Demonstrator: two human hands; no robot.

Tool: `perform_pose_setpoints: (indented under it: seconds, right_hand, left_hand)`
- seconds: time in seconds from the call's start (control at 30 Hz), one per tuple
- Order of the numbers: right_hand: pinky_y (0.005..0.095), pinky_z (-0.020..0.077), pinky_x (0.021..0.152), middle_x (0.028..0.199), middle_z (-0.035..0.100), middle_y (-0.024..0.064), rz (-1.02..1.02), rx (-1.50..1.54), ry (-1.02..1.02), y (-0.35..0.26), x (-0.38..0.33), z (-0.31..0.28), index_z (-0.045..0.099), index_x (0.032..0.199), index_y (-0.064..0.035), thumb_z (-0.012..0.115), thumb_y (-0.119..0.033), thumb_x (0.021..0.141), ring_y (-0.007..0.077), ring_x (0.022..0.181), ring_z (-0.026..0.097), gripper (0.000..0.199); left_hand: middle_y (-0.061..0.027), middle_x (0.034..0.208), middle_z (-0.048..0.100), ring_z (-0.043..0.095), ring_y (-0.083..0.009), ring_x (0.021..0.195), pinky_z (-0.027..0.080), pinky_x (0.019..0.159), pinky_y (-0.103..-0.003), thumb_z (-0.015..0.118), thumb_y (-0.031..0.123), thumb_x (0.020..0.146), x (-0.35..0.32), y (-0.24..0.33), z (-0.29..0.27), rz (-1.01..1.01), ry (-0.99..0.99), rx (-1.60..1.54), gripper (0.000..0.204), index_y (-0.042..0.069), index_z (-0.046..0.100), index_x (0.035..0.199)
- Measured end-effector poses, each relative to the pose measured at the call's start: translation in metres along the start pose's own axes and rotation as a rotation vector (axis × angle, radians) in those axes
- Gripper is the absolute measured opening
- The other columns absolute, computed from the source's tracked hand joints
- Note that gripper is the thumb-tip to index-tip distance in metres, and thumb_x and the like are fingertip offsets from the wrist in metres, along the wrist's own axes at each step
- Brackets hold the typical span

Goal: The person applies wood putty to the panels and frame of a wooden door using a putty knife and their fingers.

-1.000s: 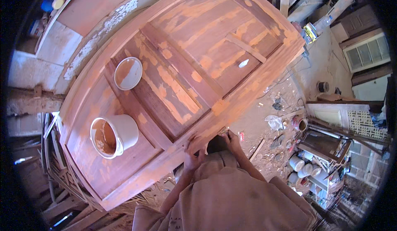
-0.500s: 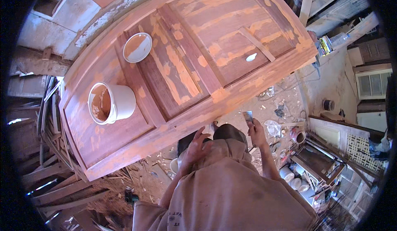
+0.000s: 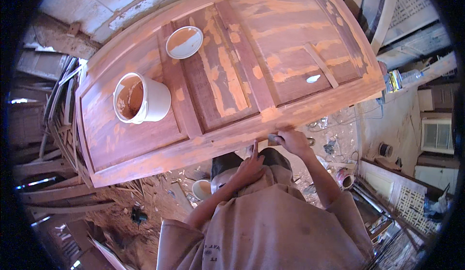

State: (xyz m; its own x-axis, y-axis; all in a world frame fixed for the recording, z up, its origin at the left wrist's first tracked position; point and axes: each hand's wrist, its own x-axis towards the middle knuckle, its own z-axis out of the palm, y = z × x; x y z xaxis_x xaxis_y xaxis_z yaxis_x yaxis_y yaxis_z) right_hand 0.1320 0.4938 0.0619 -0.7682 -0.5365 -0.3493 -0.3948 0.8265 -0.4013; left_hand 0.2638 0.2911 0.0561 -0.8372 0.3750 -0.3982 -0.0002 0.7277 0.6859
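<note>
A large reddish wooden door (image 3: 218,137) with recessed panels lies flat before me, streaked with orange filler. My right hand (image 3: 294,142) is closed around a putty knife (image 3: 275,139) close to the door's near edge; the hand hides part of the tool. To its left, my left hand (image 3: 251,167) holds nothing, its index finger stretched up to the same edge; whether the fingertip touches the wood I cannot tell. A white bucket (image 3: 157,100) smeared inside with brown-orange filler stands on the left panel. Beyond it lies a round white lid (image 3: 186,51), partly coated with filler.
A thin wooden strip (image 3: 322,67) and a white blob (image 3: 313,79) lie on the right panel. Long wood scraps (image 3: 60,125) are stacked at the left. Shavings and debris litter the floor, where a pale container (image 3: 201,189) stands beside my left arm.
My right hand has moved left and up with the putty knife, to the door's near edge. My left hand has shifted right, its index finger now pointing at that edge. The head view has shifted.
</note>
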Motion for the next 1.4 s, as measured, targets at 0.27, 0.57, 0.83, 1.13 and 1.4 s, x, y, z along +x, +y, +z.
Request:
perform_pose_setpoints:
  seconds: [0.27, 0.57, 0.83, 1.13, 1.4]
  right_hand:
    - [0.05, 0.0515, 0.071, 0.081, 0.068, 0.0158, -0.153, -0.063, -0.169, -0.072, 0.039, 0.001, 0.066, 0.09, -0.0078, 0.056, -0.042, 0.093, 0.0371, 0.079, 0.067, 0.036]
    - [0.034, 0.0503, 0.067, 0.084, 0.067, 0.0163, -0.202, 0.447, -0.263, -0.174, 0.128, -0.065, 0.059, 0.103, -0.0008, 0.058, -0.019, 0.095, 0.0195, 0.075, 0.066, 0.02]
    - [0.0293, 0.0502, 0.069, 0.088, 0.059, 0.004, -0.703, 0.453, 0.008, -0.322, 0.209, -0.137, 0.049, 0.135, -0.0052, 0.051, -0.002, 0.097, 0.0132, 0.075, 0.057, 0.038]
    - [0.0464, 0.0522, 0.076, 0.1, 0.055, 0.0161, -0.739, -0.509, -0.011, -0.428, 0.249, -0.134, 0.055, 0.134, -0.0172, 0.054, -0.01, 0.092, 0.0367, 0.086, 0.064, 0.043]
    - [0.0452, 0.0526, 0.087, 0.107, 0.067, 0.0206, -0.714, -0.682, -0.379, -0.504, 0.343, -0.095, 0.069, 0.103, 0.0015, 0.053, 0.001, 0.083, 0.0368, 0.097, 0.065, 0.026]
  left_hand:
    - [-0.0372, 0.151, 0.015, 0.062, -0.0489, 0.098, 0.051, 0.089, -0.05, 0.067, 0.025, 0.087, -0.025, -0.027, -0.021, 0.116, 0.231, -0.243, 0.042, -0.003, 0.053, 0.117]
    - [-0.0271, 0.148, 0.036, 0.061, -0.0331, 0.111, 0.052, 0.088, -0.041, 0.063, 0.016, 0.092, -0.135, -0.081, -0.11, -0.434, 1.17, -0.553, 0.038, -0.002, 0.056, 0.124]
    - [-0.0217, 0.148, 0.039, 0.063, -0.0256, 0.105, 0.053, 0.086, -0.035, 0.059, 0.02, 0.096, -0.171, -0.127, -0.088, -0.625, 1.6, -0.748, 0.036, -0.001, 0.057, 0.125]
    - [-0.0191, 0.143, 0.044, 0.064, -0.0253, 0.105, 0.052, 0.086, -0.035, 0.059, 0.02, 0.096, -0.168, -0.173, -0.092, -0.708, 1.794, -0.857, 0.038, -0.001, 0.055, 0.127]
    - [-0.0196, 0.138, 0.049, 0.061, -0.0259, 0.11, 0.051, 0.088, -0.035, 0.059, 0.017, 0.095, -0.181, -0.198, -0.136, -0.723, 1.77, -0.811, 0.034, -0.003, 0.057, 0.123]
